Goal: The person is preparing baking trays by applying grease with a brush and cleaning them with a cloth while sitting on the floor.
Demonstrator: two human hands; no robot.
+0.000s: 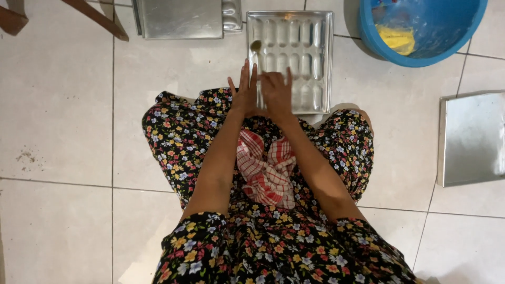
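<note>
A: Fingers first?

B: Left hand [243, 93] with fingers straight and slightly spread, pointing far; pressed at the near-left corner of the metal mould tray [322, 63]; nothing gripped that could be made out. Right hand [276, 92] curled over, fingers bent down; closed on the handle of a spoon [256, 52], though the grip itself mostly hidden behind the knuckles.

A: And the spoon?

B: Thin handle running far from the right hand; small dark-gold bowl lying over the left column of hollows, near the tray's far-left corner.

A: The tray itself?

B: Rectangular, shiny, with rows of long oval hollows; flat on the pale tiled floor [58, 121], just far of the knees; near edge partly covered by both hands.

A: Further out?

B: Red-and-white checked cloth [265, 171] bunched in the lap, between the two forearms; dark flowered dress [184, 142] spread over both knees. Blue plastic basin [368, 31] at the far right with something yellow inside; flat metal tray [471, 139] at the right edge, well apart; another metal tray [181, 18] far and left of the mould tray, just beside it; brown wooden legs [97, 18] at the far left.
</note>
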